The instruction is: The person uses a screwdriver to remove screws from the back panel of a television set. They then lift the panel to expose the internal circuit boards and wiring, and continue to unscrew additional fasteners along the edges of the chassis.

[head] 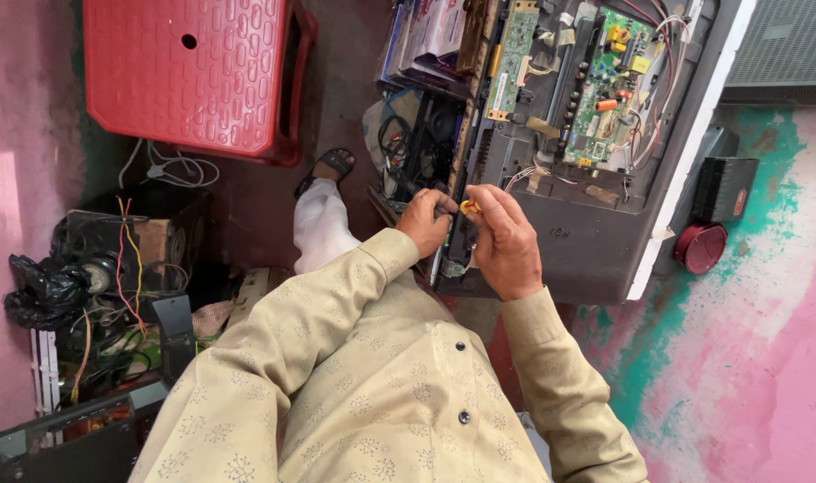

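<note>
1. Small yellow part (467,207) pinched between left hand (426,221) and right hand (506,241), at the near edge of the opened television back (587,241).
2. Fingers of both hands closed narrowly on it.
3. Judged light, stiff, easily dropped; grip by its edges.

Glossy red plastic stool (189,76); matt grey plastic TV back (587,241).

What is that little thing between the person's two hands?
In the head view, a small yellow piece sits between the left hand and the right hand, pinched at the fingertips above the opened television's edge.
</note>
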A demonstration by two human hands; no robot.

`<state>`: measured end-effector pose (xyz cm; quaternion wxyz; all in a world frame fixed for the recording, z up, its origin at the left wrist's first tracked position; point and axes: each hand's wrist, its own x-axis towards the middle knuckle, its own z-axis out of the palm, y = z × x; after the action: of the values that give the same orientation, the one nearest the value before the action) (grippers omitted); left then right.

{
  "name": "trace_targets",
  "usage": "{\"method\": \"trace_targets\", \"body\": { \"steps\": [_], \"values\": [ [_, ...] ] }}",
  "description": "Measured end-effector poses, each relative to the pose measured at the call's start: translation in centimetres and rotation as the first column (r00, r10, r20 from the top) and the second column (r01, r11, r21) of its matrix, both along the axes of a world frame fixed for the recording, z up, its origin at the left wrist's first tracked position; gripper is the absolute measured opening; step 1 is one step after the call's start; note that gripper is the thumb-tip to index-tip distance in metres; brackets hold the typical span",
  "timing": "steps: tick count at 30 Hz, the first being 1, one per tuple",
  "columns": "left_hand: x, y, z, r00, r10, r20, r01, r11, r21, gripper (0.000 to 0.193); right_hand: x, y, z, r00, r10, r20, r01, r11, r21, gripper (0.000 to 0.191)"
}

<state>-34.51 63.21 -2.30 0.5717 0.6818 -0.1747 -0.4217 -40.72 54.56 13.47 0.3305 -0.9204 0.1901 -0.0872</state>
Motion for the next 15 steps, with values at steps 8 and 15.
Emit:
{"method": "trace_targets", "body": {
  "steps": [8, 15],
  "values": [
    [0.10, -0.09, 0.02, 1.000, 0.004, -0.001, -0.004, 1.000, -0.008, 0.018, 0.13, 0.06, 0.15, 1.000, -0.013, 0.000, 0.013, 1.000, 0.012, 0.033],
    [0.15, -0.26, 0.13, 1.000, -0.004, -0.007, 0.004, 1.000, -0.001, 0.019, -0.21, -0.22, 0.22, 0.999, 0.040, -0.002, -0.040, 0.994, 0.097, 0.032]
  ]
}}
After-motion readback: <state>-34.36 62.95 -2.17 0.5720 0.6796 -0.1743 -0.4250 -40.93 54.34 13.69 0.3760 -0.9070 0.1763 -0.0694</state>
